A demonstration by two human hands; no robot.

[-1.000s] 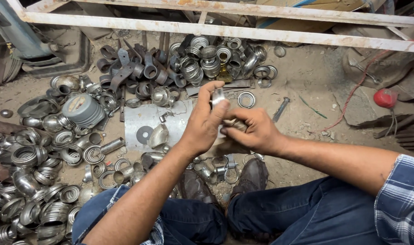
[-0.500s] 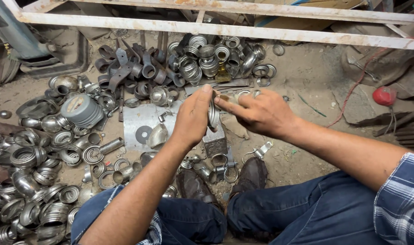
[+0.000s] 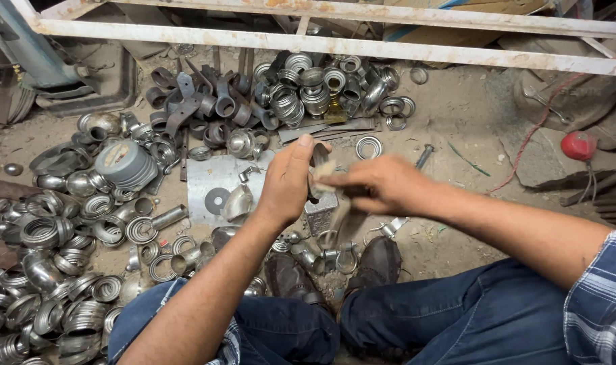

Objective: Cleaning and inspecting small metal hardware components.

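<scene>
The left hand (image 3: 286,181) was clamped round a small metal ring (image 3: 319,157), thumb up, holding it just above the flat steel plate (image 3: 210,177). The right hand (image 3: 382,186) pinched a pale rag (image 3: 327,171) against that ring (blurred, so the exact contact was hard to tell). Beyond the grip lay a heap of ribbed rings (image 3: 308,88); left of it, grey discs (image 3: 122,162).

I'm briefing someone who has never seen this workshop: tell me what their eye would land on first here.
First, the two bare hands at centre: the left hand grips a small metal ring while the right hand, blurred, meets it. Next, the heaps of grey spiral metal rings covering the dirt floor on the left and top centre. A red round object stands out at the right.
</scene>
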